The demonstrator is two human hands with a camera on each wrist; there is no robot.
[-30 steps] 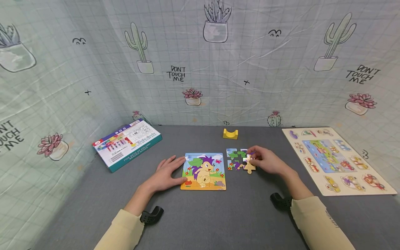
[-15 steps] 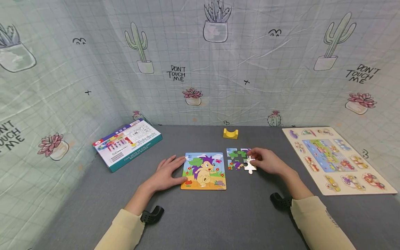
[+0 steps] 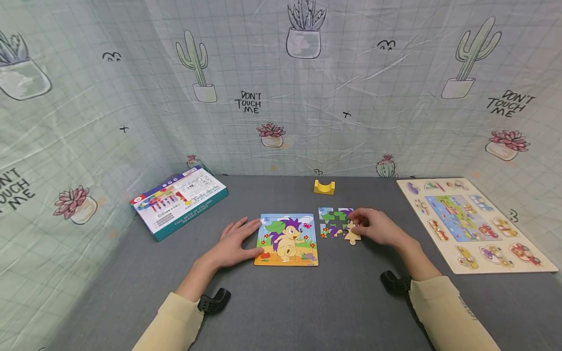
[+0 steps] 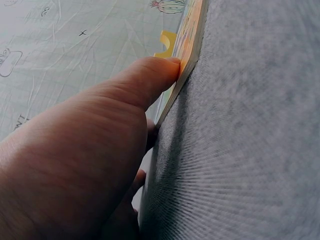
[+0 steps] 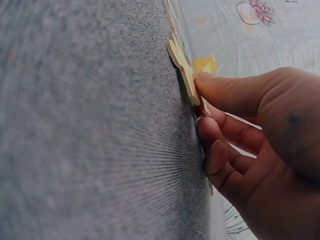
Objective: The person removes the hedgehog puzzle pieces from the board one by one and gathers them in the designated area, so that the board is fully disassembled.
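Note:
A square hedgehog picture puzzle (image 3: pixel 287 240) lies flat on the grey table, in front of the body. My left hand (image 3: pixel 233 245) rests at its left side, fingers straight, with the thumb (image 4: pixel 155 75) on the board's near left corner. To the puzzle's right, several loose jigsaw pieces (image 3: pixel 326 214) lie in a loose group. With thumb and fingers my right hand (image 3: pixel 378 227) pinches a tan jigsaw piece (image 3: pixel 352 238) at the near right of that group. In the right wrist view the piece (image 5: pixel 187 77) stays low over the table; the fingertips are partly hidden behind it.
A yellow arch block (image 3: pixel 324 188) stands at the back of the table. Back left lies a teal and white box (image 3: pixel 182 201). A wooden peg puzzle board (image 3: pixel 471 226) takes up the right side. Patterned cloth surrounds the table.
The pinched jigsaw piece has shifted slightly to the right and tilted, its glare coming and going. My left hand and the hedgehog puzzle have stayed in place.

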